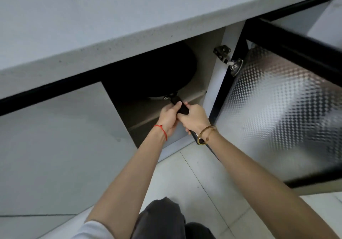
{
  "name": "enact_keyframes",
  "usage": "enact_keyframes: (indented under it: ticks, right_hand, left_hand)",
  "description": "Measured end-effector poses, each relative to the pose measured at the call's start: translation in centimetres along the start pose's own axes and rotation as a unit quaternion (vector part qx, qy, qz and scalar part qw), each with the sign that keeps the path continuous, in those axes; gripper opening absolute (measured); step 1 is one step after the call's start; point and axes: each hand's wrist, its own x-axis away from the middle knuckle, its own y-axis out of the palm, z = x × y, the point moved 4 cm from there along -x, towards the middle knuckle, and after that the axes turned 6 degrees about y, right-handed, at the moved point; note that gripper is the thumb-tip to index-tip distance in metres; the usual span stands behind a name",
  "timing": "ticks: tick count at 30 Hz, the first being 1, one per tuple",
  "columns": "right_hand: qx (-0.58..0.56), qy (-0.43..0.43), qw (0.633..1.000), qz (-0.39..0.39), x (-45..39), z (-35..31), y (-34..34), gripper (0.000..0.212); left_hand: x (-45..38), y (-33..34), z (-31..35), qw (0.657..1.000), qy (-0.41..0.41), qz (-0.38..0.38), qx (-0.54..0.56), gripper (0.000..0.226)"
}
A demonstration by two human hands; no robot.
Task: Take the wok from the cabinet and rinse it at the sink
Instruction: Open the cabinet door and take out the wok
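Note:
A black wok [151, 76] lies inside the open cabinet [133, 113] under the grey countertop, most of its bowl in shadow. Its black handle [178, 102] sticks out toward me over the cabinet's front edge. My left hand [169, 117] grips the handle from the left side. My right hand [194, 118] grips the same handle from the right, fingers curled over it. Both hands sit close together at the cabinet opening.
The cabinet door [273, 113] stands open on the right, its inner face lined with embossed silver foil, with a metal hinge [229, 61] at its top. A closed grey door [55, 137] is on the left. The countertop edge [111, 42] overhangs. Tiled floor [194, 183] lies below.

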Motion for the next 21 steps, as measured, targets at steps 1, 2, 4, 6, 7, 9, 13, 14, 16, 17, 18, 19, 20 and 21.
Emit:
enact_keyframes:
  ticks: [1, 2, 4, 6, 7, 9, 13, 14, 16, 17, 18, 19, 20, 21]
  right_hand:
    - [0.006, 0.003, 1.000, 0.003, 1.1, 0.2, -0.5, 0.030]
    - [0.009, 0.009, 1.000, 0.007, 2.3, 0.3, -1.1, 0.033]
    - [0.015, 0.019, 1.000, 0.009, 4.6, 0.4, -2.1, 0.040]
    - [0.014, 0.026, 1.000, 0.011, 7.0, 0.4, -3.2, 0.042]
    - [0.016, 0.029, 0.999, 0.012, 8.1, 0.4, -3.7, 0.039]
    - [0.027, 0.036, 0.999, 0.007, 10.0, 0.5, -4.7, 0.023]
    - [0.044, 0.060, 0.997, -0.004, 13.0, 1.1, -6.2, 0.010]
    - [0.048, 0.065, 0.997, -0.003, 13.7, 1.2, -6.6, 0.014]
    - [0.055, 0.069, 0.996, -0.001, 15.3, 1.2, -7.1, 0.021]
    - [0.055, 0.072, 0.996, -0.004, 16.1, 1.2, -7.3, 0.022]
    - [0.052, 0.078, 0.996, -0.008, 16.9, 1.2, -7.5, 0.021]
    - [0.047, 0.087, 0.995, -0.011, 17.9, 1.3, -7.7, 0.019]
    - [0.047, 0.098, 0.994, -0.011, 18.8, 1.5, -7.9, 0.018]
    - [0.050, 0.104, 0.993, -0.010, 19.9, 1.5, -8.2, 0.017]
  left_hand:
    - [1.0, 0.4, 0.0, 1.000, -0.012, -0.003, 0.003, 0.016]
    - [2.0, 0.7, -0.1, 1.000, -0.025, -0.006, 0.008, 0.016]
    - [4.0, 1.5, -0.2, 0.999, -0.045, -0.018, 0.011, 0.018]
    - [6.1, 2.3, -0.3, 0.998, -0.061, -0.022, 0.005, 0.022]
    - [7.2, 2.7, -0.3, 0.998, -0.067, -0.020, 0.004, 0.024]
    - [8.9, 3.7, -0.2, 0.996, -0.084, -0.024, 0.000, 0.026]
    - [12.1, 5.1, -0.3, 0.991, -0.133, -0.022, -0.001, 0.026]
    - [12.9, 5.3, -0.3, 0.989, -0.144, -0.021, -0.004, 0.025]
    - [14.5, 5.8, 0.0, 0.987, -0.162, -0.019, -0.006, 0.025]
    - [15.4, 6.0, 0.2, 0.985, -0.169, -0.017, -0.002, 0.023]
    - [16.4, 6.3, 0.5, 0.984, -0.178, -0.019, 0.004, 0.019]
    - [17.4, 6.6, 0.9, 0.982, -0.188, -0.023, 0.007, 0.016]
    - [18.5, 6.9, 1.2, 0.980, -0.195, -0.026, 0.008, 0.016]
    - [19.6, 7.1, 1.5, 0.979, -0.201, -0.028, 0.008, 0.017]
